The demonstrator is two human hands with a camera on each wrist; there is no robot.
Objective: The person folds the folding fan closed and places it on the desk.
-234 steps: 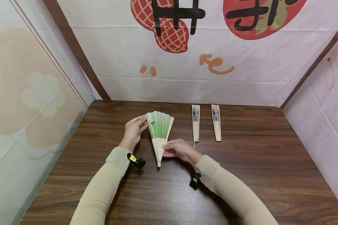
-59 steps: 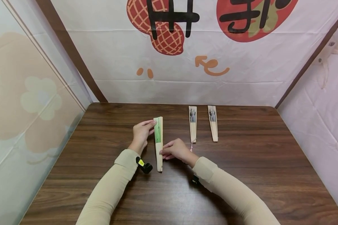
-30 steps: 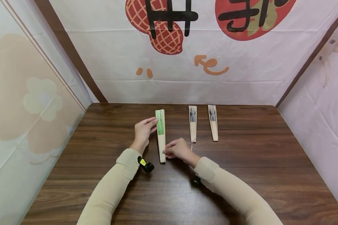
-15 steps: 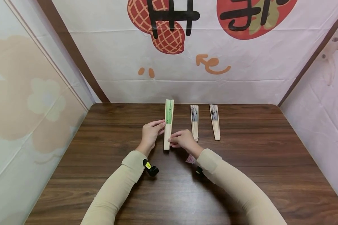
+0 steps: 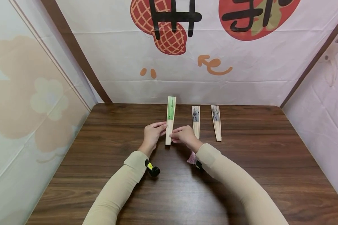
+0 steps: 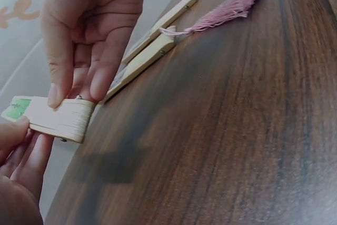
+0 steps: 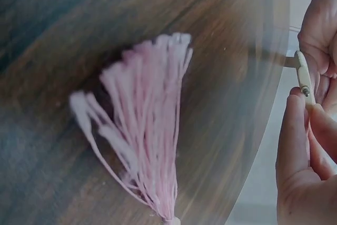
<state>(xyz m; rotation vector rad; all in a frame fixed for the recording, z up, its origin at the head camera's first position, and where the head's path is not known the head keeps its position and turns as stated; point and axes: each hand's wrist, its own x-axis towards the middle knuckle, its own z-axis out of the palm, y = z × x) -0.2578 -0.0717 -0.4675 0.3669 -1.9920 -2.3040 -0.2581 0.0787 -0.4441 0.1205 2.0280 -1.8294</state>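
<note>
A folded hand fan (image 5: 170, 120) with a green upper part and pale wooden ribs is held between both hands in the head view. My left hand (image 5: 153, 134) pinches its left edge near the middle. Lower down, my right hand (image 5: 186, 136) pinches the right edge. In the left wrist view the fan's ribbed base end (image 6: 63, 119) is above the table, with a small rivet on it. To the right lie two folded fans with grey patterned tops, the nearer fan (image 5: 196, 120) partly behind my right hand and the farther fan (image 5: 216, 123) fully in sight.
A pink tassel (image 7: 147, 125) hangs from the nearer grey fan and lies on the brown wooden table (image 5: 256, 175) by my right wrist. A printed white cloth (image 5: 124, 56) stands behind the table's back edge, with further cloth at both sides.
The green fan was spread at first and is now folded. Both hands have since carried it away from me and to the right, up to the table's back edge.
</note>
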